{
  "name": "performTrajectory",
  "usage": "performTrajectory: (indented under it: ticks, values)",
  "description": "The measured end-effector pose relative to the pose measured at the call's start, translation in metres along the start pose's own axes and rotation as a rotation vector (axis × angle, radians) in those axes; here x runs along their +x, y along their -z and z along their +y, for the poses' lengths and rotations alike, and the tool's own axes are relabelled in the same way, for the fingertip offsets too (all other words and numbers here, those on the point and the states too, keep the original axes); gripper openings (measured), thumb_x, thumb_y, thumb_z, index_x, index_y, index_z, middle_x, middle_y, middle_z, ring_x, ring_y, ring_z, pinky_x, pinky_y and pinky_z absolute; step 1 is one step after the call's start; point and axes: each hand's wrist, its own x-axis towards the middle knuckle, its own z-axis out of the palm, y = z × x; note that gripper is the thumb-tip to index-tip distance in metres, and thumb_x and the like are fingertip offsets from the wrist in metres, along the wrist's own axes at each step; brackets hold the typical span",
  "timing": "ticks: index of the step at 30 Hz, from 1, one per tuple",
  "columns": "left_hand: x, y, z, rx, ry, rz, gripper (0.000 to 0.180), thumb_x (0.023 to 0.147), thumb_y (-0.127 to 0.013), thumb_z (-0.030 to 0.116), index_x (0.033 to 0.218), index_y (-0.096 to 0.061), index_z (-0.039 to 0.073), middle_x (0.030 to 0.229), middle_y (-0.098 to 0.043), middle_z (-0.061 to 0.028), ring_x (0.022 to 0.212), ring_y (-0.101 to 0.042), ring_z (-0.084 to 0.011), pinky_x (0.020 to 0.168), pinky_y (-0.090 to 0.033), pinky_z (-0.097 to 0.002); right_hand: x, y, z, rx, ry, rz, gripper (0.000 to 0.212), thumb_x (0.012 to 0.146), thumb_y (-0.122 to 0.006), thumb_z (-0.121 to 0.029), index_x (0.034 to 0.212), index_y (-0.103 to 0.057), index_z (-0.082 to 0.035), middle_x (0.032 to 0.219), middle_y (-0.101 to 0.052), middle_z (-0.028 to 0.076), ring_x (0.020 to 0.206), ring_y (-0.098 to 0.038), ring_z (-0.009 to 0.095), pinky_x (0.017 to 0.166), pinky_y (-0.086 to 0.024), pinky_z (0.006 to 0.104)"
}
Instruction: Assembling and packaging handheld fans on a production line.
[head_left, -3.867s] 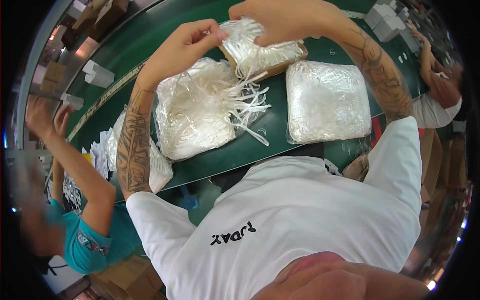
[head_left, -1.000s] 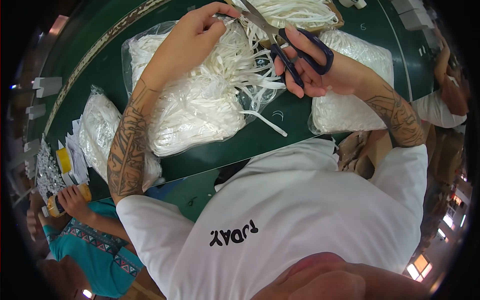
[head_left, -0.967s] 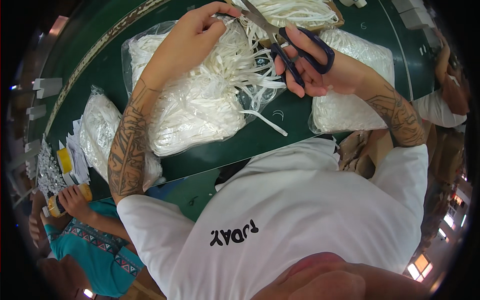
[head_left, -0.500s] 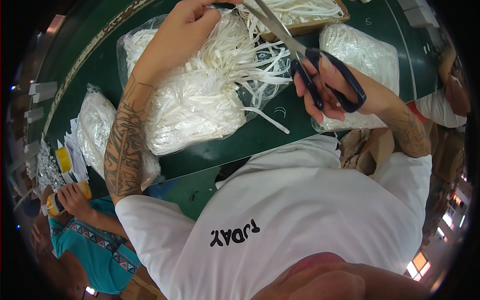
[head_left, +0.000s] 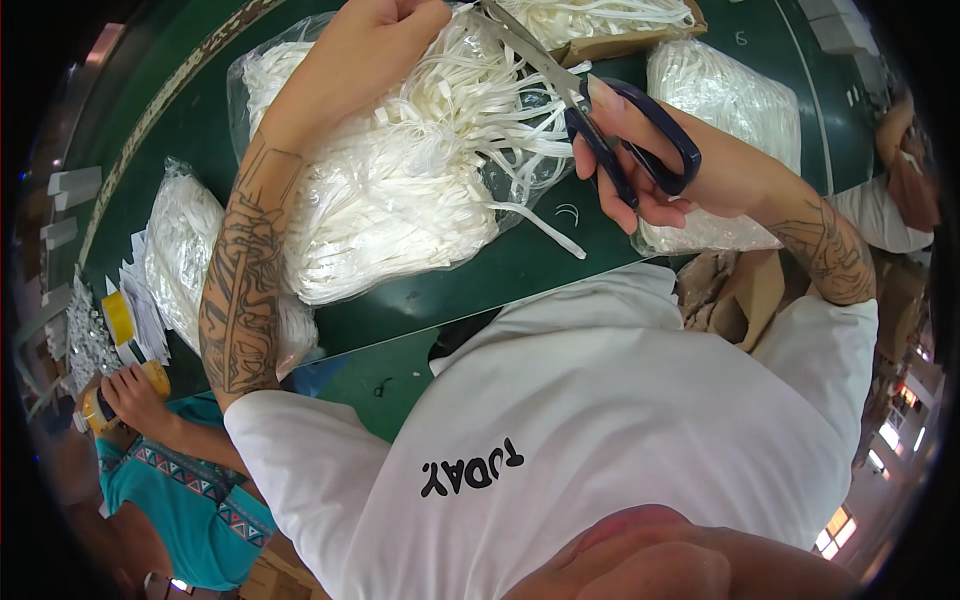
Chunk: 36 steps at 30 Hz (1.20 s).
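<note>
My right hand (head_left: 645, 165) grips a pair of scissors (head_left: 640, 125) with dark blue handles, thumb and fingers through the loops. The steel blades point up and left toward my left hand (head_left: 385, 45) at the top edge. My left hand is closed, its fingertips partly cut off by the picture's edge; what they hold is hidden. Below that hand lies an opened clear plastic bag (head_left: 375, 285) full of flat white cords (head_left: 400, 215). Loose cord ends spill from its right side, and one cord (head_left: 545, 230) sticks out over the green table.
A cardboard box (head_left: 640, 43) of white cords stands behind. Filled plastic bags lie at the right (head_left: 725, 100) and left (head_left: 185, 245). The green table (head_left: 420, 305) has its near edge before me. At the lower left a person (head_left: 190, 500) in teal holds a yellow-labelled bottle (head_left: 110, 400).
The scissors and my right hand have moved slightly left and up, and the scissor handles look closer together. My left hand has shifted a little upward.
</note>
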Motion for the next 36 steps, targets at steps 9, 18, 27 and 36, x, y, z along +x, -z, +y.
performTrajectory:
  ticks: [9,18,27,36]
  values:
    - [-0.002,0.003,0.001,-0.033,0.026,-0.013,0.036,0.093,-0.04,0.002,0.121,-0.062,-0.002,0.112,-0.065,-0.0112,0.094,-0.059,-0.0143,0.081,-0.046,-0.0231,0.007,-0.002,-0.005,0.002,0.007,0.046,0.077,0.089,-0.043,-0.08,0.091,-0.058,-0.005,0.061,-0.06,0.006,0.038,-0.041,0.007,0.04,-0.032,0.0211]
    - [0.0,0.002,0.002,-0.044,0.049,-0.019,0.036,0.093,-0.04,0.001,0.121,-0.062,-0.002,0.108,-0.065,-0.0098,0.086,-0.057,-0.0117,0.073,-0.045,-0.022,0.012,-0.001,-0.009,0.015,0.02,0.048,0.075,0.088,-0.044,-0.079,0.092,-0.059,-0.006,0.06,-0.059,0.006,0.037,-0.04,0.007,0.039,-0.03,0.0212]
    - [0.002,0.001,0.001,-0.026,0.083,-0.04,0.036,0.093,-0.04,0.002,0.122,-0.062,-0.002,0.101,-0.066,-0.0089,0.079,-0.056,-0.0104,0.069,-0.045,-0.0221,0.017,0.001,-0.006,0.007,0.086,0.025,0.059,0.095,-0.054,-0.063,0.092,-0.059,-0.004,0.058,-0.058,0.005,0.036,-0.038,0.006,0.037,-0.026,0.0226]
    - [0.002,0.001,-0.001,-0.013,-0.036,-0.019,0.037,0.092,-0.04,0.001,0.121,-0.062,-0.003,0.112,-0.067,-0.0115,0.089,-0.06,-0.0142,0.079,-0.048,-0.0249,0.014,0.0,0.002,-0.106,0.104,0.07,0.048,0.096,-0.06,-0.051,0.086,-0.06,-0.004,0.058,-0.061,0.006,0.036,-0.038,0.005,0.036,-0.025,0.0235]
